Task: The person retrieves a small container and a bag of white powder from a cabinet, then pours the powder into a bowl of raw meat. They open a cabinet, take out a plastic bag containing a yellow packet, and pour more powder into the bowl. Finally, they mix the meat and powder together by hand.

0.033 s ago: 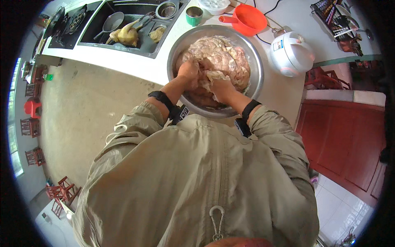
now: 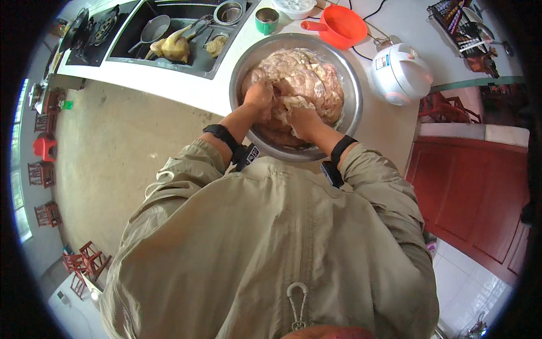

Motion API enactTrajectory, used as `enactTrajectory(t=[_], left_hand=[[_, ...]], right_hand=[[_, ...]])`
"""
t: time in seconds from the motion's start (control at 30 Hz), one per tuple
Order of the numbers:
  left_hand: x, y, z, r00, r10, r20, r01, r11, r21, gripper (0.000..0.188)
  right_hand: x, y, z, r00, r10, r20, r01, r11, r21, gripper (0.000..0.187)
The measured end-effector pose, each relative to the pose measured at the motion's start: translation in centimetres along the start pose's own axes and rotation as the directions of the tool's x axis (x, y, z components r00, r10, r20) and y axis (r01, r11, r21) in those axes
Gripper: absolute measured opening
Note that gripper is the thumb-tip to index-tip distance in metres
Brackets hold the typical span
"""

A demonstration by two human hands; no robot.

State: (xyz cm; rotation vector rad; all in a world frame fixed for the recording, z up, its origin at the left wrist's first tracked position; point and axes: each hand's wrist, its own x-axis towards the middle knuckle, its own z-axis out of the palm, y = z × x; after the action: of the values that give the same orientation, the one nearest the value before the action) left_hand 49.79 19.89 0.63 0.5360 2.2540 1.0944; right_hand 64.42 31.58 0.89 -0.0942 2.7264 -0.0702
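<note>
A wide metal basin [image 2: 351,116] stands on the counter in front of me. Heaped inside it is a pale pink, folded, fatty mass of raw meat [image 2: 307,73] that looks like intestines. At the near left of the heap, my left hand [image 2: 259,99] is closed on the wet folds, its fingertips partly hidden among them. My right hand [image 2: 304,122] sits just to its right, closed on a loose whitish flap [image 2: 296,104] of the same meat. Both hands are inside the basin's rim, close together. Dark straps [image 2: 221,137] go round my wrists.
Left of the basin is a dark sink [image 2: 208,70] holding a plucked chicken [image 2: 174,47] and a small pan [image 2: 154,29]. Beyond the basin stand a green cup [image 2: 266,21] and a red dipper [image 2: 343,26]. A white rice cooker [image 2: 400,74] is to the right.
</note>
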Motion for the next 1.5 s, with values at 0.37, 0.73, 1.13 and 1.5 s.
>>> enactTrajectory(t=[0.37, 0.73, 1.13, 1.5], left_hand=[[0.6, 0.0, -2.6, 0.916, 0.169, 0.364, -0.23, 0.964, 0.131, 0.044], [-6.4, 0.9, 1.0, 0.808, 0.351, 0.474, -0.574, 0.284, 0.768, 0.071], [-2.1, 1.1, 4.9, 0.946, 0.2, 0.254, -0.317, 0.731, 0.605, 0.035], [0.8, 2.7, 1.9, 0.953, 0.116, 0.281, -0.14, 0.988, 0.066, 0.039]], right_hand=[[3.2, 4.5, 3.8, 0.882, -0.007, -0.472, 0.238, 0.87, 0.431, 0.03], [-6.8, 4.6, -2.3, 0.975, 0.208, 0.073, -0.213, 0.974, 0.08, 0.031], [2.7, 5.2, 6.4, 0.877, 0.478, 0.06, -0.454, 0.78, 0.43, 0.036], [1.0, 9.7, 4.0, 0.892, 0.423, 0.157, 0.036, -0.414, 0.91, 0.035]])
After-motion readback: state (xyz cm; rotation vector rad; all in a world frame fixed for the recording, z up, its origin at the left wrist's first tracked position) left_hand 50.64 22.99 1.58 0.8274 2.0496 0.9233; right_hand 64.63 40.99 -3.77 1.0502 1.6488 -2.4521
